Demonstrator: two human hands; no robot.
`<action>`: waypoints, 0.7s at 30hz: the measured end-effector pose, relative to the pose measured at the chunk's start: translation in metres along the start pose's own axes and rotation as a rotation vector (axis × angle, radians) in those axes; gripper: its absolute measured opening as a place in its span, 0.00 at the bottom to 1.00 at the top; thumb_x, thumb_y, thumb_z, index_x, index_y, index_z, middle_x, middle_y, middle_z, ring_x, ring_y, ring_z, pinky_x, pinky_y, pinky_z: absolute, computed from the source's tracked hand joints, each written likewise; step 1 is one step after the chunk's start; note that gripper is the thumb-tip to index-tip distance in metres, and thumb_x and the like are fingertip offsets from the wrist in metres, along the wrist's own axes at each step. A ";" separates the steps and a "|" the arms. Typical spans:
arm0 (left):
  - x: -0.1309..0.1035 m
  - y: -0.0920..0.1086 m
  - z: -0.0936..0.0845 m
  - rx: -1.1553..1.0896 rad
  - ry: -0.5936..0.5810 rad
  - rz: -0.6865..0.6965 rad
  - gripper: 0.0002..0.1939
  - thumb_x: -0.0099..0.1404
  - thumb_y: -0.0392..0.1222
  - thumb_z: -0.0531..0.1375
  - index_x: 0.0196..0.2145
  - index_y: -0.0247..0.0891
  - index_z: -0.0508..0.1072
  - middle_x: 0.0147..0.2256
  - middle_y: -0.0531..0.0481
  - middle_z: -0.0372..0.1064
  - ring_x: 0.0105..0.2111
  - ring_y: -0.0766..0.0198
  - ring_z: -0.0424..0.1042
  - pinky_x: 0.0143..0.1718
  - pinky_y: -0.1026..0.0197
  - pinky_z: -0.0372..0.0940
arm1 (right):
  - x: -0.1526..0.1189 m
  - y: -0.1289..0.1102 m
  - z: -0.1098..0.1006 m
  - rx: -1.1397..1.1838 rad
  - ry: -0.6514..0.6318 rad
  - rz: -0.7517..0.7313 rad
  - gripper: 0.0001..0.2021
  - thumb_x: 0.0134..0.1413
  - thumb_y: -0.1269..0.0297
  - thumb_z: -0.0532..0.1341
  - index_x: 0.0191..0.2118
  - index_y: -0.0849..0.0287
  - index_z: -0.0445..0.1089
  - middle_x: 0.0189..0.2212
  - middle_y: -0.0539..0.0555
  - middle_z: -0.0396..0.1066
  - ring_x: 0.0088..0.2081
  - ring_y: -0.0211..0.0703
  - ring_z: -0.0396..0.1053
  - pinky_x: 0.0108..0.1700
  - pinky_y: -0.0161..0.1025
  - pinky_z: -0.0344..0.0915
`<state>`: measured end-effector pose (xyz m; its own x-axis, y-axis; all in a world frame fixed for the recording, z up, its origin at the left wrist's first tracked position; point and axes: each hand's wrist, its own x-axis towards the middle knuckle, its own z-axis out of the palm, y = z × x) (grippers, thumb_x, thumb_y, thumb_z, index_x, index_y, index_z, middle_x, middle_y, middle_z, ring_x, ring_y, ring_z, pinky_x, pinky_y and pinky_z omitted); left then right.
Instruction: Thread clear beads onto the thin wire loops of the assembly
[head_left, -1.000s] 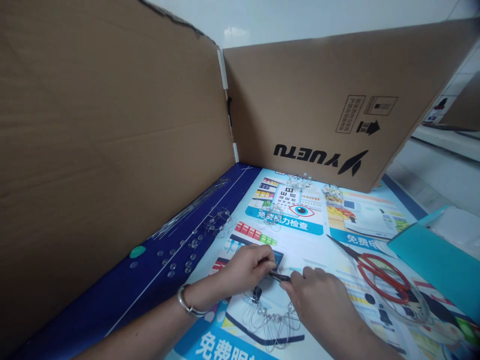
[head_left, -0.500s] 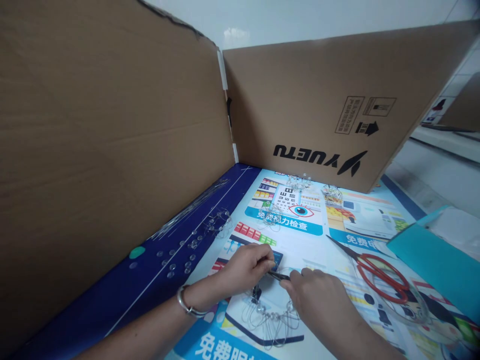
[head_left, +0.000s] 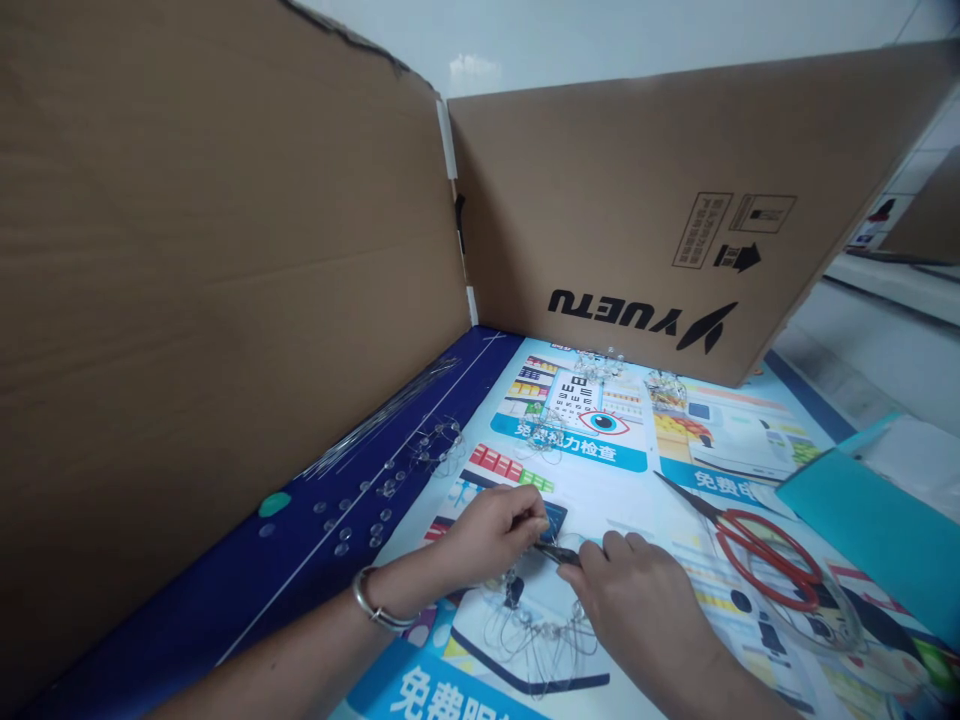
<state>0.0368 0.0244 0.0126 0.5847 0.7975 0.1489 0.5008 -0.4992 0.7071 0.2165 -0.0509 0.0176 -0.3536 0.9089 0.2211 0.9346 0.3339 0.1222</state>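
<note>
My right hand (head_left: 637,590) is closed around dark pliers (head_left: 556,552), whose tips point left toward my left hand. The fingers of my left hand (head_left: 502,530) are pinched together at the plier tips, on a thin wire or bead too small to make out clearly. Below and between both hands lies a curved string of clear beads with looping thin wires (head_left: 551,632). It reaches up toward the fingertips, partly hidden by the hands.
Red-handled scissors (head_left: 772,560) lie at right over a clear round dish, near a turquoise box (head_left: 877,530). Loose clear beads (head_left: 343,535), a green piece (head_left: 274,504) and wires (head_left: 375,420) lie left. Beaded wire bundles (head_left: 544,428) lie behind. Cardboard panels (head_left: 600,220) stand behind and left.
The plier tips and my right hand have shifted very slightly. My left hand keeps its pinch, and the beaded string has barely moved.
</note>
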 end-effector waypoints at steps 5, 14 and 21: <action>0.000 -0.002 0.000 0.001 -0.001 -0.016 0.06 0.61 0.37 0.53 0.27 0.36 0.65 0.24 0.55 0.64 0.25 0.69 0.61 0.26 0.67 0.53 | 0.000 0.001 0.003 0.001 0.059 -0.008 0.11 0.56 0.59 0.53 0.27 0.57 0.65 0.23 0.53 0.64 0.27 0.45 0.61 0.27 0.38 0.44; 0.000 -0.003 0.000 -0.036 -0.004 -0.018 0.06 0.61 0.37 0.52 0.27 0.36 0.65 0.24 0.55 0.64 0.25 0.70 0.61 0.26 0.68 0.53 | -0.002 0.003 0.007 0.019 0.130 -0.008 0.10 0.54 0.58 0.56 0.26 0.57 0.64 0.22 0.52 0.64 0.27 0.43 0.60 0.28 0.37 0.44; 0.000 -0.003 0.000 -0.007 0.004 -0.004 0.06 0.60 0.36 0.53 0.26 0.36 0.65 0.24 0.55 0.64 0.25 0.69 0.61 0.25 0.67 0.52 | -0.001 0.003 0.004 0.013 0.096 -0.006 0.10 0.54 0.59 0.56 0.26 0.57 0.64 0.22 0.52 0.64 0.26 0.43 0.60 0.28 0.37 0.45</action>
<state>0.0354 0.0261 0.0110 0.5801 0.8009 0.1484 0.4986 -0.4932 0.7128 0.2194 -0.0495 0.0135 -0.3610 0.8788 0.3120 0.9325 0.3433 0.1118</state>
